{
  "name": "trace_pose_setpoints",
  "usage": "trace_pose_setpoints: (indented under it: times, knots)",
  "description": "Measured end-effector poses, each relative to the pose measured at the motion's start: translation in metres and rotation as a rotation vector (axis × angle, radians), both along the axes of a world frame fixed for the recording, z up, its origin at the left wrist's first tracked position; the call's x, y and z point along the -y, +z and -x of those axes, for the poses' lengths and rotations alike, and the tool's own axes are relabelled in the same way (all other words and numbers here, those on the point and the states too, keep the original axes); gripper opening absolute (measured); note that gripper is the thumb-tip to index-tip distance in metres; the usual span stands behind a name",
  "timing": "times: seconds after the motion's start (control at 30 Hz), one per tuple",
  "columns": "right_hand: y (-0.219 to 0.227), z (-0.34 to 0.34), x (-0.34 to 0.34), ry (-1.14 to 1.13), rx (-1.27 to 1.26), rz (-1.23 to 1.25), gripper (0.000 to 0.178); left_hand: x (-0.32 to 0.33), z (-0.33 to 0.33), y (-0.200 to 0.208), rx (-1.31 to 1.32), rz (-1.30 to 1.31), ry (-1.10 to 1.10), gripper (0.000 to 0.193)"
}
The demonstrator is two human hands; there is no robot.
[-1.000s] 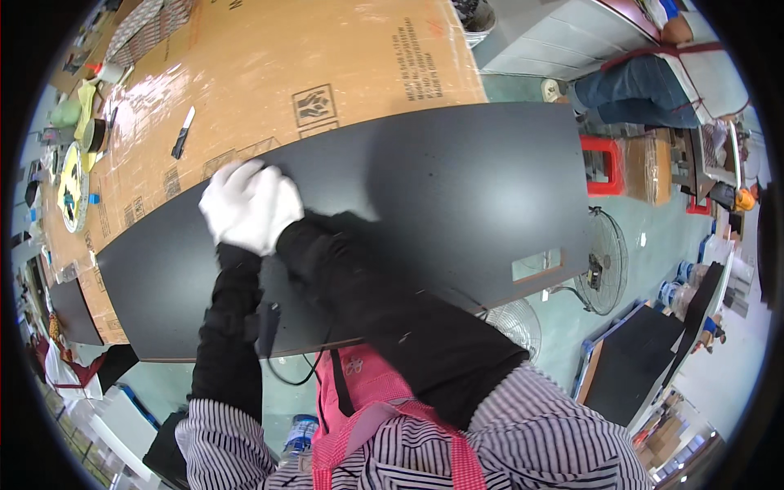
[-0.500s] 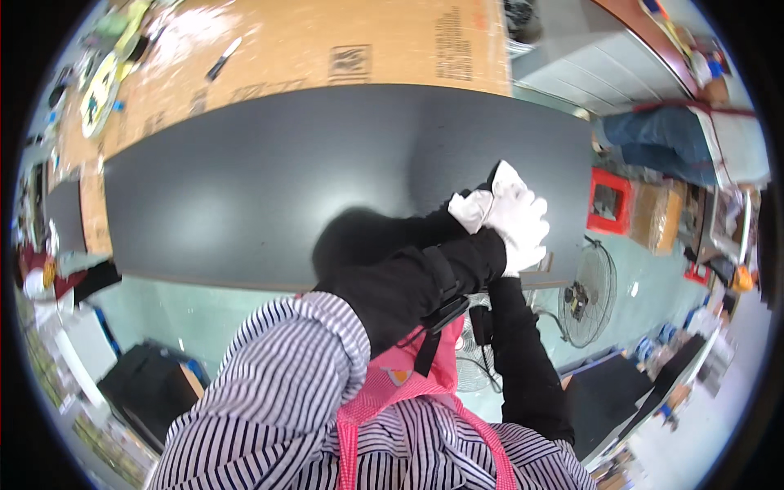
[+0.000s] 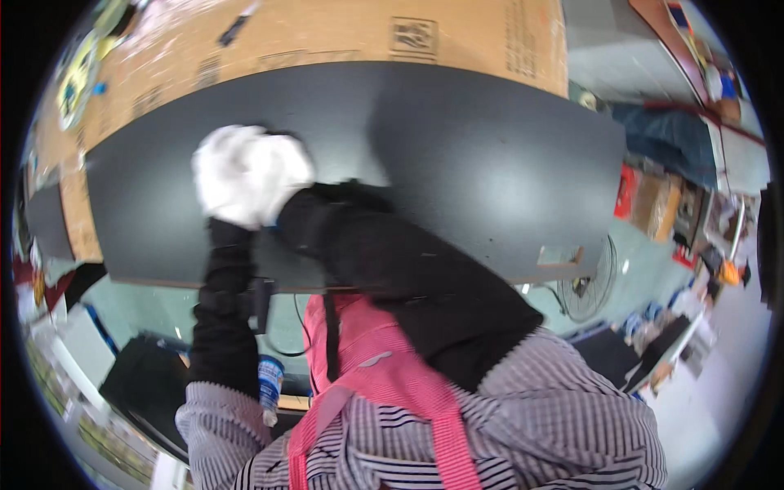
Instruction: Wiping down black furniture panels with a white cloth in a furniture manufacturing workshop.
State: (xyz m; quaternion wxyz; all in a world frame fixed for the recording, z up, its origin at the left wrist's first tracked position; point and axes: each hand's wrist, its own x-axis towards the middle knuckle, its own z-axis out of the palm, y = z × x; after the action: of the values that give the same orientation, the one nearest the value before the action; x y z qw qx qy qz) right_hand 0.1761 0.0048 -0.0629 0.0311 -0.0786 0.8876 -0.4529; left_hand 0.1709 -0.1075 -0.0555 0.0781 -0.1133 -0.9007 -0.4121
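A long dark grey board [image 3: 474, 188] lies flat in front of me, with a small rectangular cutout [image 3: 559, 256] near its right front corner. Over the left part of its surface, my left hand [image 3: 229, 192] and my right hand [image 3: 286, 167], both in white gloves, are close together. Motion smears them into one white shape, so I cannot make out their fingers. Some of that white may be a cloth under the gloves, but its outline is lost in the blur. My right forearm crosses the board from the lower right.
Plastic-wrapped cardboard [image 3: 327, 33] lies beyond and under the board, with a dark-handled knife [image 3: 237, 26] on it. A standing fan [image 3: 584, 286] is by the right front corner. To the right are a red crate [image 3: 625, 192], a carton [image 3: 653, 204] and a person's jeans [image 3: 665, 143].
Both gloved hands have swept from the board's right end to its left part. The cutout that they partly covered now shows. My view has shifted slightly with the movement.
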Motion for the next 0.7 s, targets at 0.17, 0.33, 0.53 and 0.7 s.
trace_pose_setpoints:
  times: [0.17,0.33,0.53,0.7]
  knots:
    - [-0.065,0.030,0.050,-0.335,-0.079,-0.074,0.022,-0.024,0.043,0.012,0.200,0.270,0.197,0.026]
    - [-0.148,0.014,-0.180,-0.689,-0.318,1.375,0.012,-0.260,0.013,0.010,-0.019,0.063,-0.246,0.025]
    - [-0.009,-0.095,-0.359,-0.525,-0.006,-0.740,0.038,-0.403,-0.049,-0.006,0.005,0.006,-0.610,0.039]
    - [0.024,-0.182,-0.459,-0.651,0.193,-0.801,0.035,-0.529,-0.123,0.045,0.090,0.405,-0.951,0.036]
